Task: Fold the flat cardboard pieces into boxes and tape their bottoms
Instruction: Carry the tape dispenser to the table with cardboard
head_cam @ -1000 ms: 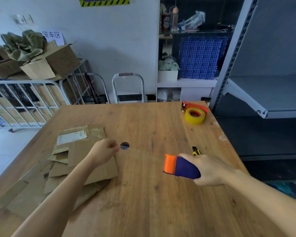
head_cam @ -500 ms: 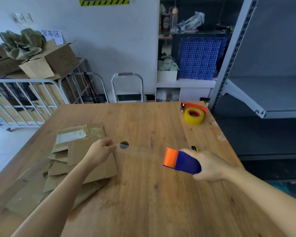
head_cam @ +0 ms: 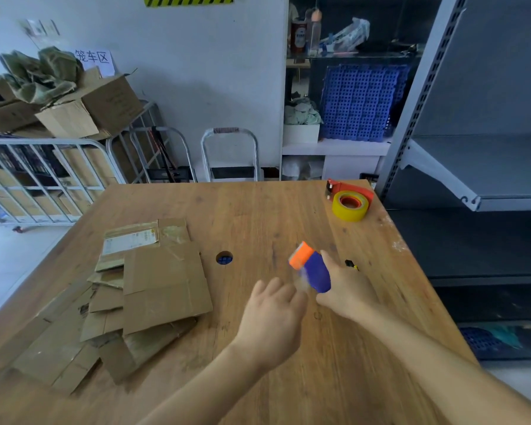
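Closest to you, above the wooden table (head_cam: 258, 216), your left hand (head_cam: 270, 317) shows its back to the camera with the fingers bent toward the mouth of the tape dispenser (head_cam: 311, 269). Blur hides the tips, so you cannot tell whether they pinch a tape end or only reach for one. Just beside it, your right hand (head_cam: 348, 291) wraps the blue body of that dispenser from the right, with the orange end tilted up and away. That grip probably leaves the cutter side free for your other hand to draw tape. To your left lie the flat cardboard pieces (head_cam: 166, 289), a loose overlapping stack on the table within easy reach of the left hand. None is folded, so the box-making looks not yet begun. Past the stack is a round hole (head_cam: 224, 258) in the tabletop, and just right of your right hand lies a small black-and-yellow tool (head_cam: 351, 265), too small to name. Farther off, near the far right corner, a yellow tape roll (head_cam: 349, 207) sits against a red holder, likely a spare parked clear of the working area.
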A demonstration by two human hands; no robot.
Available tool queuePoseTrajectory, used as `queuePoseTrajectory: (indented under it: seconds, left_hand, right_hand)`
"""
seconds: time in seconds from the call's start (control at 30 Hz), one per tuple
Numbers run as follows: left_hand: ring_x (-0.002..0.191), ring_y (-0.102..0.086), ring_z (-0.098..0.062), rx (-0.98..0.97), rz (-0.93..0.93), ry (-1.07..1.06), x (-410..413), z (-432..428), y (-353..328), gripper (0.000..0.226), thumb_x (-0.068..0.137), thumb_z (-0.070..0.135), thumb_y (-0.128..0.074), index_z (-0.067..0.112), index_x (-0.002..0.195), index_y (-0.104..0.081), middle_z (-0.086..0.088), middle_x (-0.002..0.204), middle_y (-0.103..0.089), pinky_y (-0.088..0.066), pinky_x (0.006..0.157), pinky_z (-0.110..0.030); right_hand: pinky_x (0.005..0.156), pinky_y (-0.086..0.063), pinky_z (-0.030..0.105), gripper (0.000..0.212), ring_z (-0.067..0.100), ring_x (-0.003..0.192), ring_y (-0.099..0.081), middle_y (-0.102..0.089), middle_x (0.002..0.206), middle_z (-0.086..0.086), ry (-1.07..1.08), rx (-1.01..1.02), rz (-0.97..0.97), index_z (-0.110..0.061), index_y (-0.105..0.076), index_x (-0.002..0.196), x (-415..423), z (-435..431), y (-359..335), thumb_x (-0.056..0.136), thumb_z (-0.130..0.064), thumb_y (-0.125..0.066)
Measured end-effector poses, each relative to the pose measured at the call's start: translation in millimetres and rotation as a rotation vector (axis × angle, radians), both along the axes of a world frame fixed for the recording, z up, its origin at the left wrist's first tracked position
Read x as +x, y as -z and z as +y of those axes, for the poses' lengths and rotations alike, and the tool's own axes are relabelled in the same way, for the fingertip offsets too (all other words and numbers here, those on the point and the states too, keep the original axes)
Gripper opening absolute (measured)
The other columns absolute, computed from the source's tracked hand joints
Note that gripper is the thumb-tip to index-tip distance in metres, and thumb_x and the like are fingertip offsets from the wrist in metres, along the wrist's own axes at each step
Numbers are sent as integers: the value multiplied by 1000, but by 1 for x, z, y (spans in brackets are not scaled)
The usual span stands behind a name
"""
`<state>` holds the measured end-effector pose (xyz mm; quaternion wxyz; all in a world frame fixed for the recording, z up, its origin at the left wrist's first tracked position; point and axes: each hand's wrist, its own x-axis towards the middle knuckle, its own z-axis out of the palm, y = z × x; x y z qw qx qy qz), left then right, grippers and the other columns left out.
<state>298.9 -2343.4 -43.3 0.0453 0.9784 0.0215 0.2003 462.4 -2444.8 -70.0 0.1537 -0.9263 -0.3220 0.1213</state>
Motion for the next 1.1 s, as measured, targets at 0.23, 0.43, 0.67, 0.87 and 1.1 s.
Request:
queuePoseTrajectory:
  seconds: [0.23,0.43,0.67,0.87,1.1]
  left_hand:
    - [60,-51,-16,-74,64,-188,-10,18,19,27,61,7,-75,22,69,-54,9,65,-52,-44,57,-28]
    - [89,-64,-21,-157,176,-482,-23,57,30,17,92,31,-60,18,98,-70,4,92,-69,-45,85,-40]
    - [115,-54,-19,-251,181,-478,-25,63,35,31,101,32,-42,22,122,-63,5,119,-64,-37,98,-37]
    - [103,-60,-15,-423,142,-481,-28,59,47,23,95,31,-56,22,109,-73,7,106,-71,-47,88,-34]
    - [103,-61,-12,-556,115,-548,-25,48,49,28,94,30,-59,16,115,-69,3,109,-70,-46,85,-25]
  right_hand:
    - [68,-52,36,46,21,77,-63,-66,86,-1,168,353,399,-27,-56,102,19,-15,5,60,-26,-75]
    - [72,-50,35,49,24,83,-66,-70,95,6,287,547,922,-16,-63,114,29,-40,18,69,-18,-82]
    - [84,-47,44,61,33,97,-56,-61,115,23,257,701,1258,-19,-68,119,45,-60,38,62,-28,-85]
    - [73,-52,31,61,19,84,-67,-71,101,0,174,669,930,-30,-60,121,34,-64,26,66,-17,-84]
    - [64,-45,29,99,15,89,-59,-61,106,-8,-91,93,142,-42,-16,148,15,-37,46,71,-44,-77]
